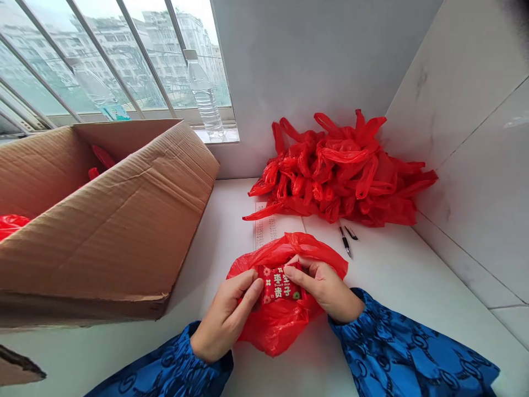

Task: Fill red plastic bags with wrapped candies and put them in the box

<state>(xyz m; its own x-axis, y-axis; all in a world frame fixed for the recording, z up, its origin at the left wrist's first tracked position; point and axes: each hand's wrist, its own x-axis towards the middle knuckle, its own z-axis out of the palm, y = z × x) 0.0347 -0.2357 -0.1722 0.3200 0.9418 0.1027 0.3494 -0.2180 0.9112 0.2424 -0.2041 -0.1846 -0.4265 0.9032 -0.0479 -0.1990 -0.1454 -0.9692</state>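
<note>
A small red snack packet (278, 292) with pale printed characters and the words "Sweet days" is held flat between both hands. My left hand (229, 309) pinches its left end between thumb and fingers. On the other side, my right hand (326, 284) grips the upper right edge, thumb on the front and fingers hidden behind. Under and around the packet spreads a red plastic bag (275, 333), its mouth loosely open on the white table (198, 325). What lies inside that bag is hidden.
A tall cardboard box (111, 237) with red bags inside stands at left. A heap of red plastic bags (343, 171) lies at the back, partly over a printed sheet (264, 229). Nearby are a pen (345, 242) and its cap (351, 232). A water bottle (204, 99) stands by the barred window.
</note>
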